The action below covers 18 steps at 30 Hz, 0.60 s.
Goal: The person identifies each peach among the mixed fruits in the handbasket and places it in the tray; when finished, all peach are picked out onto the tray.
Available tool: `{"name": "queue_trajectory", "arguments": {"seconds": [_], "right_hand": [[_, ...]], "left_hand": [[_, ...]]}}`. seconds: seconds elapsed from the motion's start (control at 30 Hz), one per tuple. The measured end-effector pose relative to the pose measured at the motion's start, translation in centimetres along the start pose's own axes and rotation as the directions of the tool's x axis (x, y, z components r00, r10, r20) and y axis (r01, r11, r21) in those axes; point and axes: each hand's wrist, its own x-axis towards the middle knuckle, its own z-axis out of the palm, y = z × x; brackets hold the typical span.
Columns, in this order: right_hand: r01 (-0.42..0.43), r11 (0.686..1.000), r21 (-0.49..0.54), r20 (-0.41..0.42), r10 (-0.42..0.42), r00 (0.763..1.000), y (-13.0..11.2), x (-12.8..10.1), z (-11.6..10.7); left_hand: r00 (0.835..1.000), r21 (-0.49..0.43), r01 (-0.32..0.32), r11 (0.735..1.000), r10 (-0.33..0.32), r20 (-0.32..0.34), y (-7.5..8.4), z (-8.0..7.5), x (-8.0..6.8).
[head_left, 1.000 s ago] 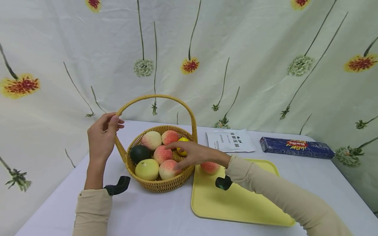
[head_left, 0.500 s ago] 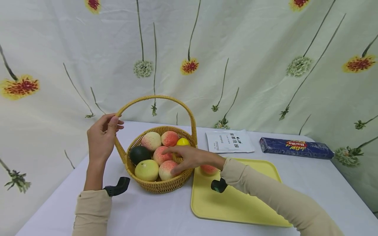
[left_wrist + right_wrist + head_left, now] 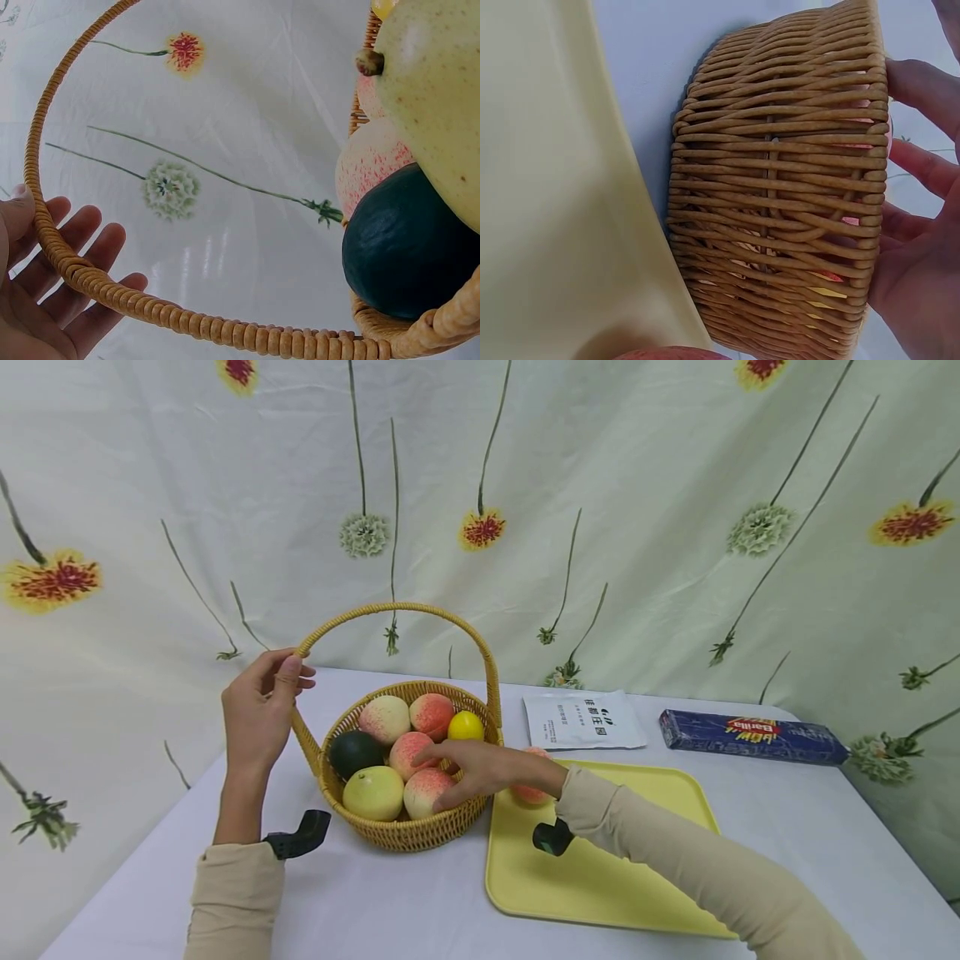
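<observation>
Step? Quick, please.

Fruit picking from the basket (image 3: pixel 405 831), I'd judge. Right hand (image 3: pixel 480 768) reaches over the rim, fingers apart and laid on the front peach (image 3: pixel 423 787), not closed round it.

Left hand?

Left hand (image 3: pixel 258 710) is up at the handle (image 3: pixel 397 607), holding it loosely between thumb and fingers on its left side. Looks like steadying. The left wrist view shows the fingers (image 3: pixel 71 247) nearly straight behind the handle.

Where's the peach sitting?

In the basket, front right, against the rim, touching the other fruit. Lemon (image 3: pixel 466 726) is behind it, dark fruit (image 3: pixel 356 752) to its left.

Anything on the tray (image 3: pixel 600 877)?

One peach (image 3: pixel 531 793) at its near-left corner, half hidden behind the right wrist. The tray lies just right of the basket, close to its wall in the right wrist view; I can't tell if they touch.

How far along?

Early, my guess: one out, most fruit in the basket.

Next move needs what?

Fingers and thumb closing round the peach, then a lift high enough to clear the rim and pass under the handle's right side. The neighbours crowd it, so one may roll. The left hand's hold should keep the basket from sliding.

Clutter?

White packet (image 3: pixel 583 719) and blue box (image 3: pixel 753 737) behind the tray, well apart from both hands.
</observation>
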Motion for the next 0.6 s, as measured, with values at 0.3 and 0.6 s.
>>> {"name": "queue_trajectory", "arguments": {"seconds": [0.3,0.6], "right_hand": [[0.007,1.0,-0.013,0.005,-0.007,1.0,0.13,0.16,0.2],[-0.007,1.0,-0.03,-0.001,0.007,1.0,0.12,0.21,0.32]], "left_hand": [[1.0,-0.001,-0.01,1.0,0.01,-0.003,0.06,-0.05,-0.04],[1.0,0.0,-0.007,1.0,0.007,0.002,0.06,-0.04,0.0]]}}
